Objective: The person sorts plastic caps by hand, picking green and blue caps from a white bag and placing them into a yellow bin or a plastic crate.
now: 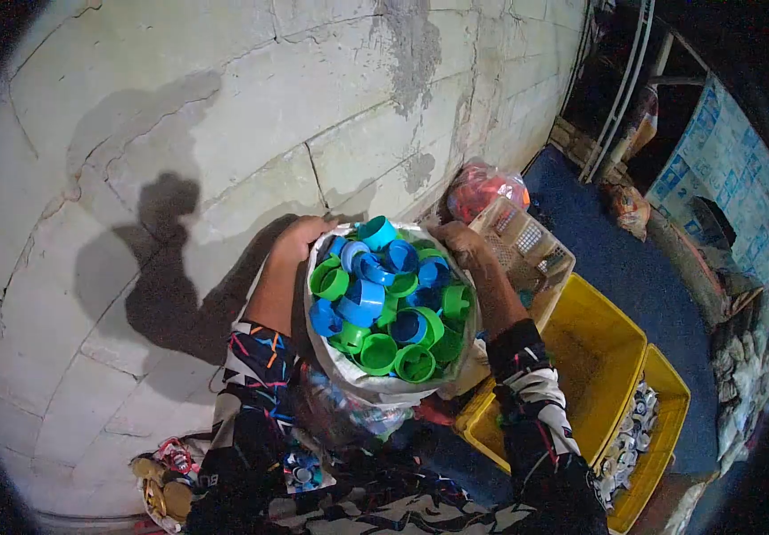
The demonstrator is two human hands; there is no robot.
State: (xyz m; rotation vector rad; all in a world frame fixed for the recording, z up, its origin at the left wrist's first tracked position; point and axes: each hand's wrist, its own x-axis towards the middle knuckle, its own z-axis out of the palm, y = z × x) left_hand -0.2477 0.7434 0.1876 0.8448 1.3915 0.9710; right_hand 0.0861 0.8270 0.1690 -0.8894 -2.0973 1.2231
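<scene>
A white sack [376, 385] stands upright in front of me, its mouth wide and filled to the top with blue plastic caps [362, 303] and green plastic caps [378, 354]. My left hand [304, 236] is closed on the far left part of the sack's rim. On the far right part of the rim, my right hand [460, 241] grips the edge too. The fingers of both hands are partly hidden behind the sack's edge. Below the sack, a clear bag [349, 401] with mixed colored contents shows between my forearms.
A block wall [251, 116] rises close on the left and ahead. To the right are a beige plastic basket [558, 259], a yellow crate [621, 330] and another yellow crate [677, 392] holding small whitish pieces. A bag of red items [483, 192] leans by the wall.
</scene>
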